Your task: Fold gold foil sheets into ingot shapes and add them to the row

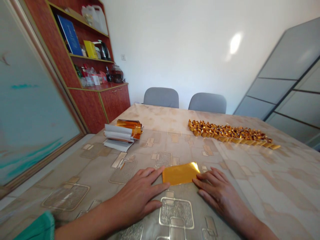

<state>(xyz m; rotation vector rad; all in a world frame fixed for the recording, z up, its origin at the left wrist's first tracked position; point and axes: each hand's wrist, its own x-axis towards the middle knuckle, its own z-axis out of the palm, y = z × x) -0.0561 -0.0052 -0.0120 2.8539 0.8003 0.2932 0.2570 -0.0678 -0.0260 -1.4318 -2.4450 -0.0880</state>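
Observation:
A shiny gold foil sheet lies flat on the patterned tablecloth in front of me. My left hand rests beside its left edge, fingers spread, with the index and middle fingertips touching the sheet's left side. At the opposite side, my right hand has its fingertips on the lower right corner, fingers stretched out and the palm over the table. Neither hand is wrapped round the sheet.
A stack of gold and white foil paper sits at the table's left. Rows of folded gold foil pieces lie at the back right. Two grey chairs stand behind the table. A reddish cabinet is at the far left.

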